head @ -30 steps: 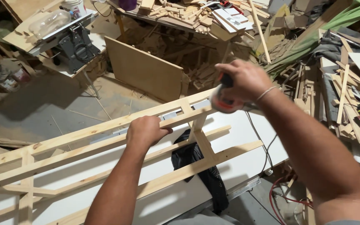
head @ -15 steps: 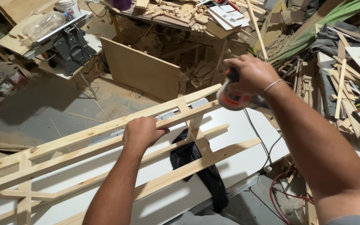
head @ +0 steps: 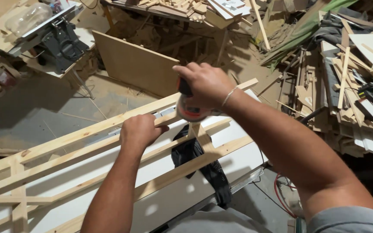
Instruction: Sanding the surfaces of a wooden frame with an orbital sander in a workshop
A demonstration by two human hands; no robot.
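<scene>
On the white table (head: pixel 169 190), amid scrap wood, my left hand (head: pixel 140 130) clamps the frame (head: pixel 87 133); my right hand (head: pixel 206 84) grips a sander (head: pixel 189 111).

Right hand (head: pixel 206 84) presses sander (head: pixel 191 110) onto wooden frame (head: pixel 87 136).
</scene>
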